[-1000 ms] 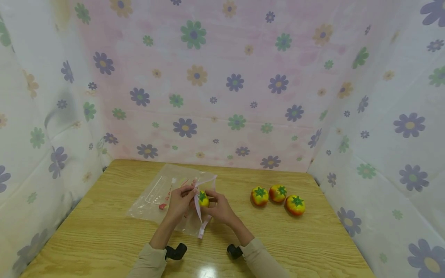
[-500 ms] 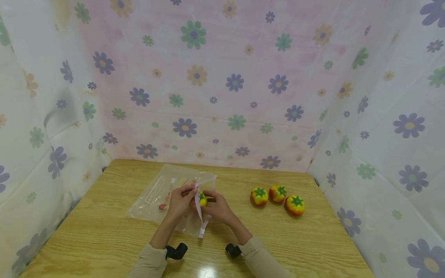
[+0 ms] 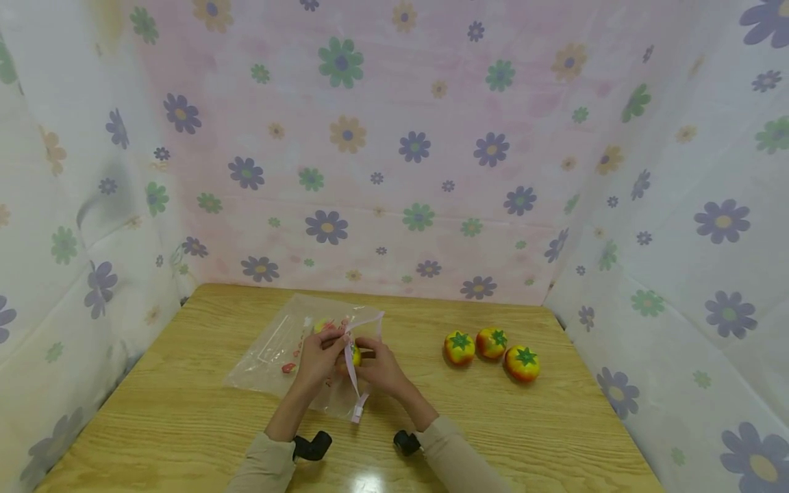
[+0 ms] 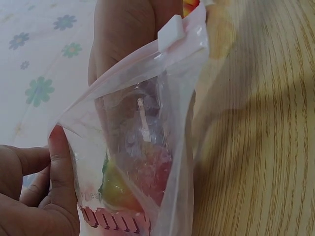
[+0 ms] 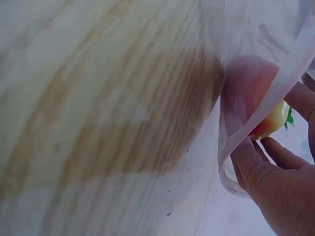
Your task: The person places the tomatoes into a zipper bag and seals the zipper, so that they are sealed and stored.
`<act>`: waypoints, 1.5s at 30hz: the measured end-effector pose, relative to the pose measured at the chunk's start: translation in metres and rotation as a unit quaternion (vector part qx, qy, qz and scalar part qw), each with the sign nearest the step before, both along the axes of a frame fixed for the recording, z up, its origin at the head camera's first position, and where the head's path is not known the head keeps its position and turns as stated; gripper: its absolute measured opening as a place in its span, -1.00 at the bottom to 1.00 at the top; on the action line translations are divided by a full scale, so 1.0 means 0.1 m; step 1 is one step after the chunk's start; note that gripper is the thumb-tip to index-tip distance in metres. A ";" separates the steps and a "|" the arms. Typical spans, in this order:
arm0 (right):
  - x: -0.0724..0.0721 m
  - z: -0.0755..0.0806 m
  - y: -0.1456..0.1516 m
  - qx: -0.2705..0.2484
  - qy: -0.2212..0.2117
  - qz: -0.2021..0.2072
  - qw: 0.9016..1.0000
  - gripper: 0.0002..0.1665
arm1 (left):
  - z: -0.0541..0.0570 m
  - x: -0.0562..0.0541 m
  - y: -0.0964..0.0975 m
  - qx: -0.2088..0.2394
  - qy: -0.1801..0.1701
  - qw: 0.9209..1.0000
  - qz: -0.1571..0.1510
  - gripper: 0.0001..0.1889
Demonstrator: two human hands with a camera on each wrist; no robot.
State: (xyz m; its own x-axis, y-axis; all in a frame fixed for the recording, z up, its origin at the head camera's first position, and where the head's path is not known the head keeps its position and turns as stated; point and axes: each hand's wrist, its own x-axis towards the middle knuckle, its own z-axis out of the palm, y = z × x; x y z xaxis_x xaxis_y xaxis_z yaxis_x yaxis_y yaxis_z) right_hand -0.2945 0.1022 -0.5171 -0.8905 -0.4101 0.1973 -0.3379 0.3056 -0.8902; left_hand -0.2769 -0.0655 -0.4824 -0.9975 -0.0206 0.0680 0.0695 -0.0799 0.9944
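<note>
A clear plastic zip bag (image 3: pixel 271 356) with red print and a pink zip edge lies on the table, its mouth toward the right. My left hand (image 3: pixel 320 359) pinches the bag's edge near the mouth; the left wrist view shows thumb and finger at that rim. My right hand (image 3: pixel 382 370) grips a yellow-and-red toy fruit (image 3: pixel 357 355) with a green star-shaped calyx, at the bag's mouth. In the right wrist view, the fruit (image 5: pixel 251 88) shows through the film, fingers around it. A white slider (image 4: pixel 171 33) sits at one end of the zip.
Three similar toy fruits stand to the right on the wooden table (image 3: pixel 524 438): a left one (image 3: pixel 459 348), a middle one (image 3: pixel 491 343) and a right one (image 3: pixel 522 363). A flower-patterned curtain (image 3: pixel 382 150) closes off the back and sides.
My right hand has moved slightly left with the toy fruit, deeper into the bag's mouth. A yellow patch shows more through the film above my left hand, which keeps its place.
</note>
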 end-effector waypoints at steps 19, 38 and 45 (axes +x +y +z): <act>0.11 0.04 0.09 -0.008 -0.006 -0.016 1.000 -0.36 | 0.01 0.01 -0.01 0.015 -0.004 1.000 -0.004 -0.70; 0.15 0.05 0.41 -0.067 0.036 -0.142 0.987 -0.69 | -0.01 0.01 0.00 0.020 0.002 1.000 0.010 -0.71; 0.24 0.20 0.53 -0.048 0.056 -0.166 0.983 -0.69 | -0.01 0.01 -0.01 0.029 -0.004 1.000 0.009 -0.71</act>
